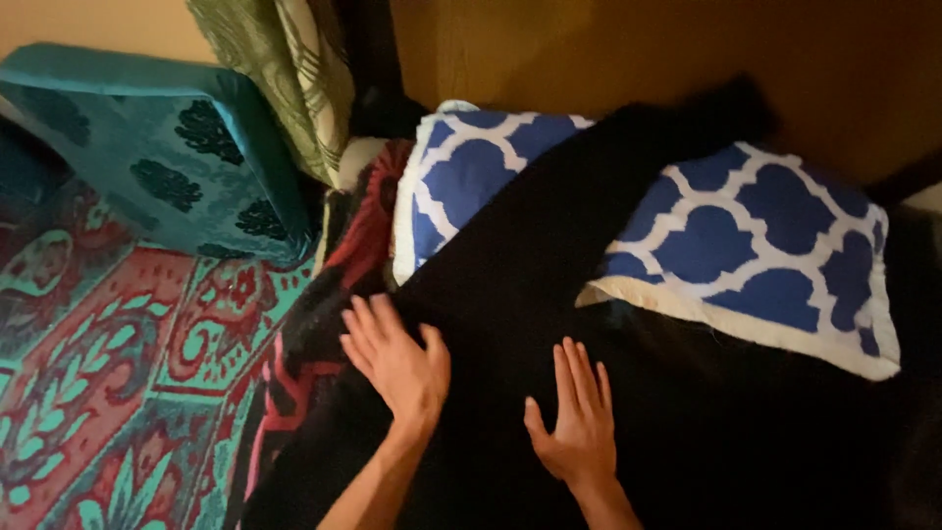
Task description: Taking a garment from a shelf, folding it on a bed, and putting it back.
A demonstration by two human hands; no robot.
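Hands: left hand (397, 363), right hand (579, 422), both spread flat, palms pressing black blanket (530, 265)

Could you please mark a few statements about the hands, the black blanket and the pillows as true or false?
1. Both hands lie flat and open on the black blanket. True: the left hand and the right hand press palm-down on it, with no grip on anything.
2. Two blue-and-white patterned pillows are in view. True: the left pillow and the right pillow.
3. The right pillow is tucked under the blanket. False: it lies on top of it.
4. The teal cushion lies between the two hands. False: it stands far off at the upper left.
5. The patterned rug is plain grey. False: it is red and teal.
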